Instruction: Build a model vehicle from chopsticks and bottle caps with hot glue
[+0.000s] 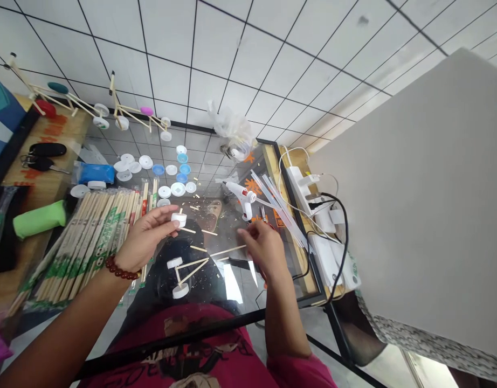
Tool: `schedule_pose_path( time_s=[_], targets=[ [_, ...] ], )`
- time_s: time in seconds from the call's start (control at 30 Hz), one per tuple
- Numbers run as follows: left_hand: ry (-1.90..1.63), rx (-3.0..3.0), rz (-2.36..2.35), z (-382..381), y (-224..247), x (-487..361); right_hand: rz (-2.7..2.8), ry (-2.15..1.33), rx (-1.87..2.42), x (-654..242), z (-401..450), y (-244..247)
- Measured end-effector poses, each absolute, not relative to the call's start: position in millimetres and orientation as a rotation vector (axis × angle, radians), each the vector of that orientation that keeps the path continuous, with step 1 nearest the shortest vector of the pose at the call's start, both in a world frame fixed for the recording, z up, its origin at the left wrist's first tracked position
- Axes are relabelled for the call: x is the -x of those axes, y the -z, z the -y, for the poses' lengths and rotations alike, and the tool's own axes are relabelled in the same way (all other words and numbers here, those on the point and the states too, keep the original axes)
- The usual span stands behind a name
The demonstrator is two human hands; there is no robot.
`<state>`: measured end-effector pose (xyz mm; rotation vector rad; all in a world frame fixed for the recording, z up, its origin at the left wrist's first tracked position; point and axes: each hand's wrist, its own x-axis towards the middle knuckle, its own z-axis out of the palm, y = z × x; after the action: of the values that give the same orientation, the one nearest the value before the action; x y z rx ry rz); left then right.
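Observation:
My left hand [151, 231] pinches a white bottle cap [178, 219] between thumb and fingers; a short wooden stub rises from it. My right hand [264, 248] hovers above the right part of the glass table, fingers curled together; whatever they hold, if anything, is hidden. Just beyond it lies a white hot glue gun [242, 198], nozzle pointing left. Between my hands, a small triangular frame of wooden sticks [194, 264] has white caps at two corners. Loose cut stick pieces [209, 233] and wood crumbs are scattered around it.
Wrapped chopsticks [90, 242] fill the left side, near a green roll [39, 219] and car key [42, 161]. Loose white and blue caps [178, 188] lie behind. Two stick models [139, 110] stand at the back. Clear glue sticks [281, 210] and power strips [327, 242] are right.

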<state>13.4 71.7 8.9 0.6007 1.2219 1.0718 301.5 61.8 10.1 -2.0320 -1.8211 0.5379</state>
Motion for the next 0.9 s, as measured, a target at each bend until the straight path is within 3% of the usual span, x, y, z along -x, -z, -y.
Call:
schedule_pose_path(
  time_s=[0.1,0.37,0.67,0.9],
  targets=[
    [-1.07,-0.538,-1.208,-73,-8,-16,1.674,-0.308,2.014,-313,-81,-3],
    [-1.06,-0.513,-1.191,-71,-4,-19,1.748,-0.423,1.825,-293,-117,16],
    [-1.108,-0.491,-1.221,-72,1,-19,1.83,-0.838,1.362,-272,-70,-16],
    [-1.112,-0.49,-1.219,-73,6,-21,2.019,-0.715,1.31,-266,-59,-2]
  ],
)
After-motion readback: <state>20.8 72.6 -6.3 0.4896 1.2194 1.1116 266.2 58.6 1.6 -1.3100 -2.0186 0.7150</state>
